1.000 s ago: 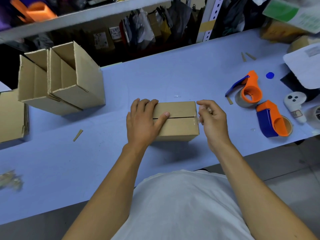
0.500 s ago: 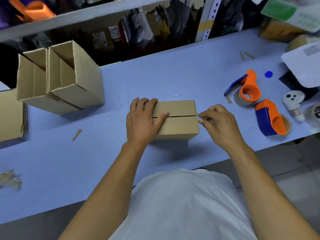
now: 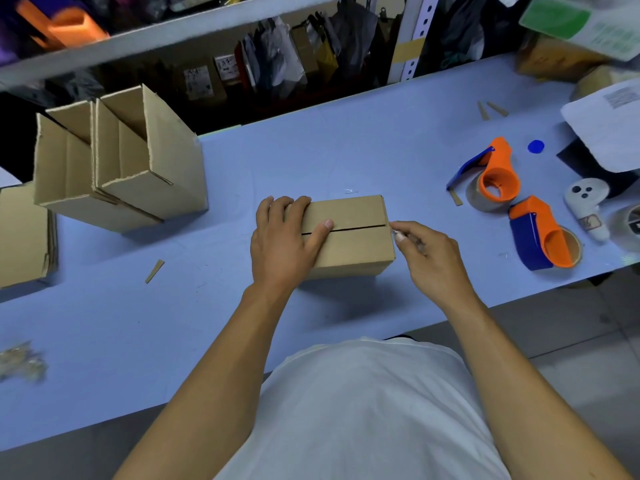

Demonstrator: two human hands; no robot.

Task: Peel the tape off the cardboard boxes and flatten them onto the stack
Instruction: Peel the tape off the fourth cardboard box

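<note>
A small closed cardboard box [image 3: 349,237] lies in the middle of the blue table [image 3: 311,157], its two top flaps meeting in a dark seam. My left hand [image 3: 287,240] lies flat on the box's left half, thumb along the seam. My right hand [image 3: 426,254] is at the box's right end, thumb and forefinger pinched on a bit of clear tape [image 3: 394,233] at the seam's end. A stack of flattened boxes [image 3: 24,237] sits at the far left edge.
Two open boxes [image 3: 114,161] lie on their sides at the back left. Two orange-and-blue tape dispensers [image 3: 495,178] [image 3: 543,237] and a white controller [image 3: 585,206] sit to the right. Crumpled tape [image 3: 20,362] lies at the near left. Shelves run behind the table.
My right hand has dropped from above the box's right end to the seam's end and pinched the tape there. The left hand and the box have stayed put.
</note>
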